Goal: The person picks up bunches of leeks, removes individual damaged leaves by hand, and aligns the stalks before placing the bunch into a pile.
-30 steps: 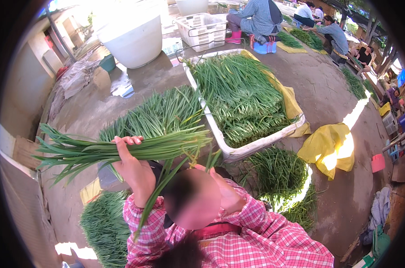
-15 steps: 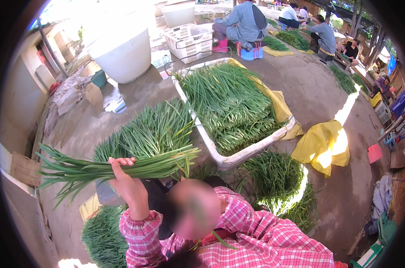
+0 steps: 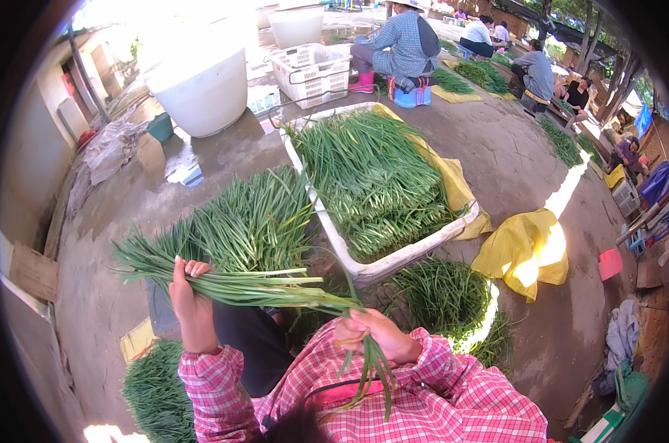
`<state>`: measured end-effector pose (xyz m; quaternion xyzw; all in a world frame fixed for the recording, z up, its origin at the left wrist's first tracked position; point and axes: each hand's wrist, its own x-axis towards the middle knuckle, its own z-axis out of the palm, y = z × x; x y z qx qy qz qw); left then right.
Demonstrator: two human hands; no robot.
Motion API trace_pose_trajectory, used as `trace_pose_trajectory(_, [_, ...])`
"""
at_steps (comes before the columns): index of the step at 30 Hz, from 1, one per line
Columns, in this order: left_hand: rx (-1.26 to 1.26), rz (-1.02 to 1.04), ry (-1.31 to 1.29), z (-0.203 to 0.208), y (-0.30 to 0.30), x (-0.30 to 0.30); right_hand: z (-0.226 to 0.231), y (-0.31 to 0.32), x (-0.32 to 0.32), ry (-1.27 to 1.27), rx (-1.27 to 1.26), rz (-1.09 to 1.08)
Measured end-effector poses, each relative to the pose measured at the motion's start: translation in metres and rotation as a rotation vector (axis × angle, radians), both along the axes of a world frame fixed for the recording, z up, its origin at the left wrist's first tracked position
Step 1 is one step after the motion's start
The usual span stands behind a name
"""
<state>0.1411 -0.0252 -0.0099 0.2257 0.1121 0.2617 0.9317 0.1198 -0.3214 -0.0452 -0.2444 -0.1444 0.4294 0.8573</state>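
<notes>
My left hand is closed around a bunch of long green chives, held level in front of me. The leafy ends spread out to the left and the pale stems reach right. At the stem end, my right hand is closed on a few chive blades, which hang down below its fingers. Just beyond the bunch lies a pile of chives on the ground. A white plastic tray stands right of that pile, filled with chives in neat layers.
Loose greens lie at my right, and another heap of chives at my left. A yellow sheet is crumpled on the ground. Farther off stand a large white tub and white crates. Several people sit beyond, one on a blue stool.
The bunch has moved right and slightly down, its stem end now at my right hand. My right hand, blurred out before, now shows clearly, gripping blades that hang down.
</notes>
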Motion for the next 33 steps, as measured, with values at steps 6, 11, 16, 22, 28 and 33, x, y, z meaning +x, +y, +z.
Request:
trace_pose_trajectory(6, [-0.094, 0.144, -0.069, -0.003, 0.091, -0.026, -0.004, -0.083, 0.014, -0.108, -0.2, -0.506])
trace_pose_trajectory(11, [-0.238, 0.013, -0.135, 0.022, 0.057, -0.039, -0.023, -0.119, 0.026, -0.272, -0.653, -0.511])
trace_pose_trajectory(16, [-0.311, -0.065, -0.194, 0.043, 0.022, -0.043, -0.06, -0.148, 0.051, -1.332, -1.836, -0.543])
trace_pose_trajectory(22, [-0.256, 0.025, -0.177, 0.047, -0.029, -0.045, 0.022, -0.023, 0.025, -1.11, -0.954, -0.62])
trace_pose_trajectory(28, [-0.242, 0.071, -0.125, 0.038, -0.04, -0.046, 0.032, 0.024, 0.009, -0.958, -0.86, -0.622])
trace_pose_trajectory(33, [-0.217, 0.038, -0.142, 0.034, -0.031, -0.053, 0.025, 0.005, 0.005, -1.048, -0.87, -0.629])
